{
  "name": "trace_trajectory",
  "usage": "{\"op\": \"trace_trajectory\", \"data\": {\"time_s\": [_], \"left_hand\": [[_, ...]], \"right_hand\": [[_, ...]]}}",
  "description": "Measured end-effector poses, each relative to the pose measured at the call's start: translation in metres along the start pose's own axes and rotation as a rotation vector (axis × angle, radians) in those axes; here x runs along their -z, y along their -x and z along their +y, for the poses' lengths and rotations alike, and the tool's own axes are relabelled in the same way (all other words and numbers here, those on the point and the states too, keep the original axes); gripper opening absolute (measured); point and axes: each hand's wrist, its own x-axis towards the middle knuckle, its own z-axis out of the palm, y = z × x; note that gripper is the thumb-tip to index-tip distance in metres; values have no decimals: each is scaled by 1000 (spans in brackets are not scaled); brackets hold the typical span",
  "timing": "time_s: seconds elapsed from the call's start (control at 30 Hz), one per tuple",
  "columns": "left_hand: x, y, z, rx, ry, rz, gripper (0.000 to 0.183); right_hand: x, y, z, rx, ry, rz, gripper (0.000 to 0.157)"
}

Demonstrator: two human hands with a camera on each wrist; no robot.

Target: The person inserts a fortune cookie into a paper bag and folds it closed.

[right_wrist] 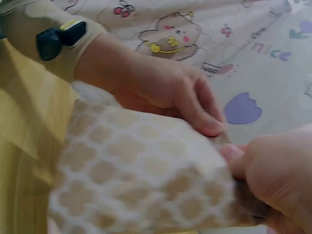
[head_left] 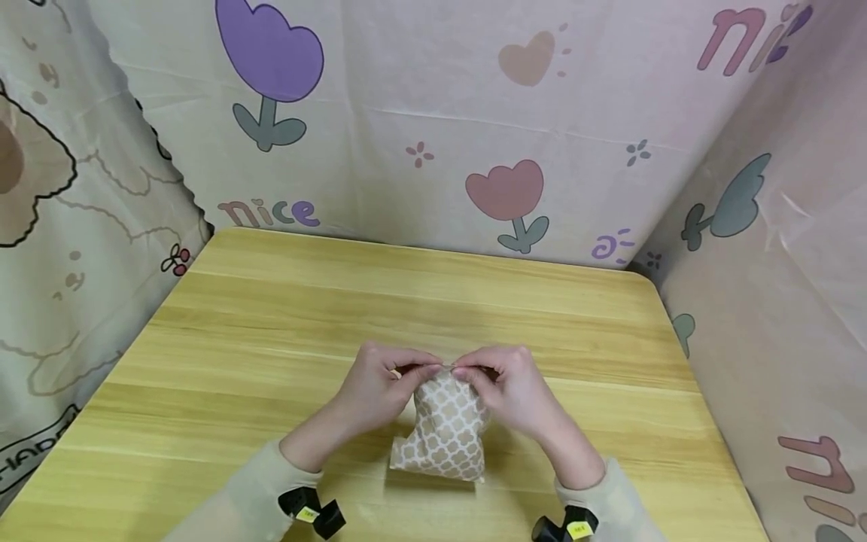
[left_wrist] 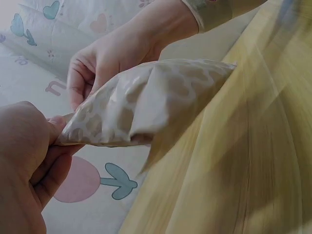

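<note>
A small beige pouch (head_left: 448,433) with a white lattice pattern stands near the middle of the wooden table, its upper edge raised. At that edge my left hand (head_left: 384,382) pinches the left corner between thumb and fingers. My right hand (head_left: 509,388) pinches the same edge on the right, fingertips close to the left hand's. In the left wrist view the pouch (left_wrist: 146,102) looks bulged and creased, with a loose fold on its side. Seen from the right wrist, its patterned face (right_wrist: 126,156) is broad and full; what it contains is hidden.
The wooden table (head_left: 305,301) spreads out around the pouch. Printed cloth (head_left: 406,90) with flowers and lettering hangs behind it and along both sides. Black wrist cameras sit on both cuffs.
</note>
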Motion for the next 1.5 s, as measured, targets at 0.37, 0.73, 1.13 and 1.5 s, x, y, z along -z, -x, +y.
{"op": "trace_trajectory", "data": {"time_s": [0.37, 0.73, 1.13, 1.5], "left_hand": [[2, -1, -3, 5, 8, 13, 9], [5, -1, -1, 61, 23, 32, 9], [10, 2, -4, 69, 29, 53, 8], [12, 4, -8, 95, 24, 63, 10]], "right_hand": [[7, 5, 5, -12, 30, 17, 14], [13, 13, 10, -143, -55, 55, 18], [19, 18, 12, -275, -123, 31, 16], [15, 21, 12, -272, -87, 161, 11]]}}
